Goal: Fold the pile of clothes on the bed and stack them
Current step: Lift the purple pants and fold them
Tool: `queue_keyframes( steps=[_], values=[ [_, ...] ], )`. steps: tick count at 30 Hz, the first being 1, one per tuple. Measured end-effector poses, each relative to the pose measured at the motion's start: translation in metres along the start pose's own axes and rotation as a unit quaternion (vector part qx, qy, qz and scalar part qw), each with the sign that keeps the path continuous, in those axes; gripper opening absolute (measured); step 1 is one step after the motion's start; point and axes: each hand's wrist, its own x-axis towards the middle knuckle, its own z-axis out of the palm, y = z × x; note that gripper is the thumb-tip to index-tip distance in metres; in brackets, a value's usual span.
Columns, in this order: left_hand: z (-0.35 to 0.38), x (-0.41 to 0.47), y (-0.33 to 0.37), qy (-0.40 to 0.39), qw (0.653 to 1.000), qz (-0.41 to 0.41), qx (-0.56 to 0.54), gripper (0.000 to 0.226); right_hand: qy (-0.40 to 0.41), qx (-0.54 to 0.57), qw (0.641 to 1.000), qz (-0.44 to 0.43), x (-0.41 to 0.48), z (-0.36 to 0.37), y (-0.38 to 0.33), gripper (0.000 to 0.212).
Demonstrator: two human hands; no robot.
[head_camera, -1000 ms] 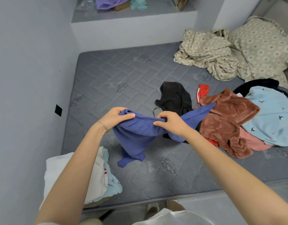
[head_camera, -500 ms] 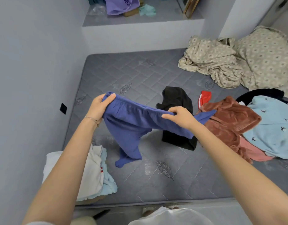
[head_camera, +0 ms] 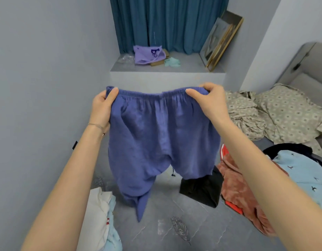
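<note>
Gripping the blue trousers (head_camera: 156,138) by the waistband, with the left hand (head_camera: 102,109) curled round one end and the right hand (head_camera: 209,104) round the other. Lifted high and spread wide since half a second ago, no longer bunched low. Hanging above the mattress (head_camera: 201,227), between the folded stack (head_camera: 100,220) at the near left corner and the unfolded pile (head_camera: 247,192) toward the right edge.

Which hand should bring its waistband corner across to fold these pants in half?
Likely the right hand: moving toward the left hand puts the blue pants over bare mattress beside the folded stack. Going rightward would drag them onto the unfolded pile.
</note>
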Motion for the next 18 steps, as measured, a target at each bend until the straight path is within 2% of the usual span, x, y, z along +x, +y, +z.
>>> queue_keyframes(
  steps=[4,7,10,12,15,18],
  values=[
    [0.005,0.004,0.046,0.022,0.997,0.031,-0.072,0.019,0.042,0.023,0.997,-0.06,0.016,-0.012,-0.045,0.034],
    [0.006,0.003,0.047,0.023,0.998,0.014,-0.052,0.021,0.043,-0.004,0.997,-0.064,0.023,-0.014,-0.049,0.038],
    [0.006,-0.002,0.028,0.041,0.997,-0.032,-0.057,0.024,-0.015,0.001,1.0,0.018,0.021,-0.007,-0.034,0.04],
    [0.004,-0.003,0.016,0.047,0.993,-0.075,-0.081,0.022,-0.048,0.054,0.993,0.097,0.016,0.001,-0.026,0.042],
    [0.004,0.0,0.009,0.048,0.979,-0.126,-0.155,0.022,-0.082,0.175,0.959,0.209,0.013,0.014,-0.028,0.03],
    [0.007,0.004,0.006,0.042,0.968,-0.152,-0.195,0.014,-0.138,0.244,0.916,0.287,0.012,0.024,-0.03,0.025]
  ],
)
